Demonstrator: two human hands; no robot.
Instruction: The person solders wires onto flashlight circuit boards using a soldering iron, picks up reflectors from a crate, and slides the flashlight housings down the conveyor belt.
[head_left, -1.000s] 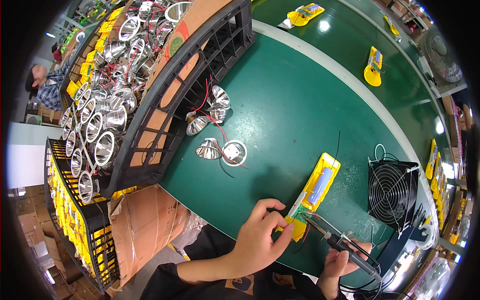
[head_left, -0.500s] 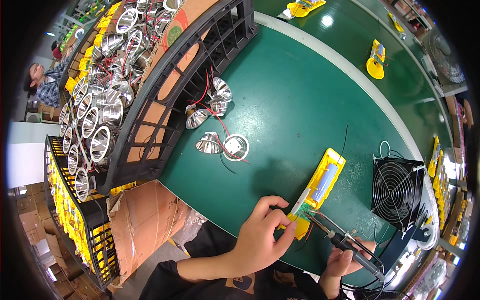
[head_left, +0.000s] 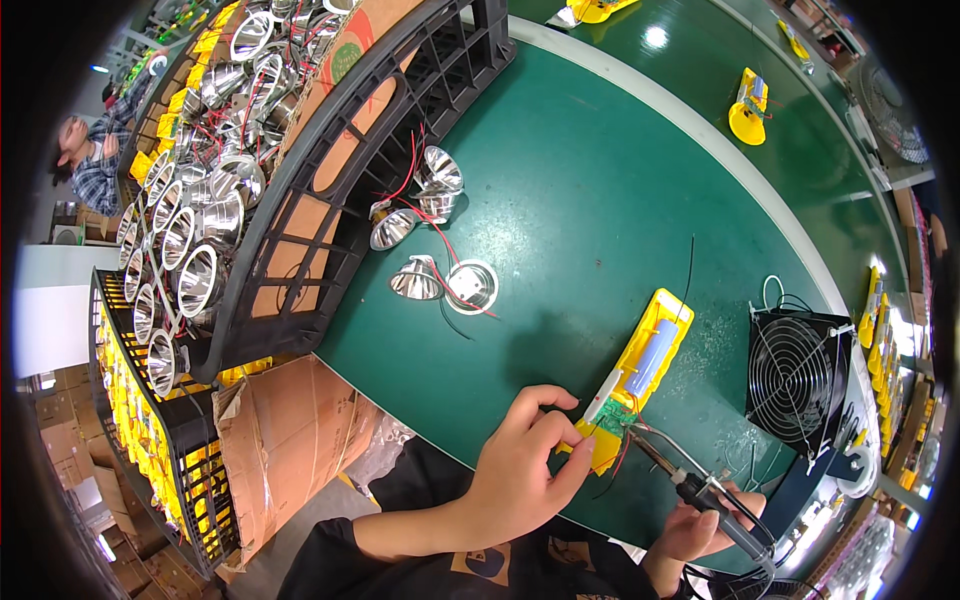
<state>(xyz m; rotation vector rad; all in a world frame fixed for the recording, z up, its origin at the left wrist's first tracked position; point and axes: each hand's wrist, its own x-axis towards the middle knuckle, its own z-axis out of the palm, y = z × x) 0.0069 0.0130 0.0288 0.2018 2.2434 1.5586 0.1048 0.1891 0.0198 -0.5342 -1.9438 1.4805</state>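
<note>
A yellow plastic housing lies slanted on the green bench, holding a blue cylindrical battery and a small green circuit board with thin red and black wires. My left hand pinches the housing's near end by its left edge, thumb and fingers closed; the exact contact is partly hidden. In my right hand is a soldering iron, fitted with a curved metal tube alongside. Its tip points at the right side of the board; whether it touches cannot be made out.
Several silver reflector cups with red wires lie left of centre. Beyond them stands a black crate heaped with more cups. A black fan stands at right. Yellow housings rest on the green strip behind. A cardboard box sits lower left.
The soldering iron and my right hand have shifted slightly to the right, the tip moving toward the board's right edge. My left hand stays at the housing.
</note>
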